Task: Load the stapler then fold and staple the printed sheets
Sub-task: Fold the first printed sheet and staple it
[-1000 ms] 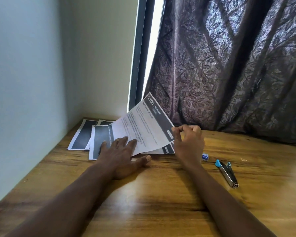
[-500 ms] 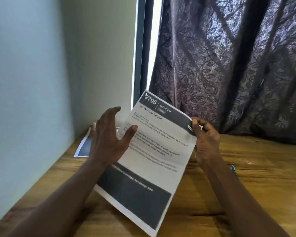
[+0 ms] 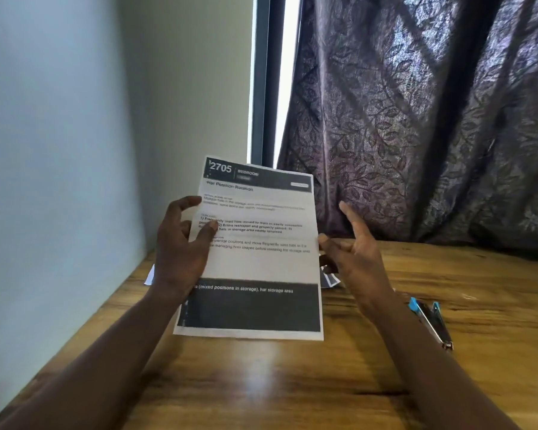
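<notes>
Folding and stapling look yet to come: the unfolded printed sheet (image 3: 255, 265) is held above the tabletop (image 3: 261, 386), left hand (image 3: 180, 252) with fingers clamped on its 9 o'clock edge, right hand (image 3: 357, 256) with fingers spread at 3 o'clock, stapler (image 3: 432, 321) lying untouched at 4 o'clock.

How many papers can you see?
3: one printed sheet held by the left hand, one white corner peeking out on the table left of it, one dark corner by the right hand. More may hide behind.

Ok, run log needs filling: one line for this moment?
left hand: grips printed sheet | right hand: open at sheet edge | stapler: on table
</notes>
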Motion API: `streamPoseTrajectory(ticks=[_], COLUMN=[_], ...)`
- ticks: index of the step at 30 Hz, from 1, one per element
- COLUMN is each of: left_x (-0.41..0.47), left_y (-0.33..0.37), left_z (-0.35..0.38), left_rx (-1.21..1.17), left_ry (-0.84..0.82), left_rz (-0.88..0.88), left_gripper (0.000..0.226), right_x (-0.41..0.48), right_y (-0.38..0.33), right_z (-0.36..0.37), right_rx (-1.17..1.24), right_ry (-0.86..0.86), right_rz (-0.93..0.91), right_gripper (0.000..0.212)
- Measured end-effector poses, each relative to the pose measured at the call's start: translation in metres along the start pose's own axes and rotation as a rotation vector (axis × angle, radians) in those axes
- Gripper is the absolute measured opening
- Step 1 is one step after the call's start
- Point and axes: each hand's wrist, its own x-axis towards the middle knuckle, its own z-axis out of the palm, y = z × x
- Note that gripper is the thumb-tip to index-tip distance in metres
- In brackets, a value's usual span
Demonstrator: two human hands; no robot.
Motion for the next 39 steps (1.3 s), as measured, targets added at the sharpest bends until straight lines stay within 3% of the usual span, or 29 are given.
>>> streamPoseTrajectory(ticks=[4,6,10,13,16,20,24,29,34,39], left_x=[-0.002,-0.001,0.001,0.001,0.001,0.001,0.002,-0.001,-0.013,-0.025], left_y=[-0.002,-0.006,-0.008,-0.011,-0.012,-0.011,-0.008,-0.001,0.002,0.019], left_z=[0.003,0.004,-0.003,-0.003,0.000,0.000,-0.002,-0.003,0.010,0.014], left_rx=[0.046,-0.018,-0.120,-0.057,0.112,0.311,0.487,0.618,0.622,0.668], left_ry=[0.013,-0.056,-0.339,-0.387,-0.337,-0.150,-0.043,-0.136,-0.182,-0.223], left_rz=[0.037,0.005,-0.111,-0.097,0.040,0.320,0.451,0.614,0.835,0.869], left_gripper=[0.031,0.032,0.070,0.070,0.051,0.032,0.019,0.014,0.017,0.014], right_x=[-0.004,-0.005,-0.001,0.002,0.001,0.000,-0.002,-0.003,-0.006,-0.021], right_y=[-0.007,-0.004,0.006,0.006,0.006,0.008,0.003,-0.002,-0.005,-0.011], right_z=[0.008,0.011,0.009,0.004,0.001,0.004,0.009,0.011,0.014,0.016], right_rx=[0.076,0.062,-0.099,-0.172,-0.378,-0.716,-0.820,-0.812,-0.957,-1.143], right_ry=[-0.102,-0.124,-0.064,-0.020,-0.007,0.051,0.184,0.285,0.238,0.131], right_rz=[-0.024,-0.012,0.004,-0.014,-0.124,-0.459,-0.581,-0.565,-0.655,-0.768], right_gripper=[0.062,0.058,0.051,0.047,0.043,0.026,0.017,0.012,0.017,0.032])
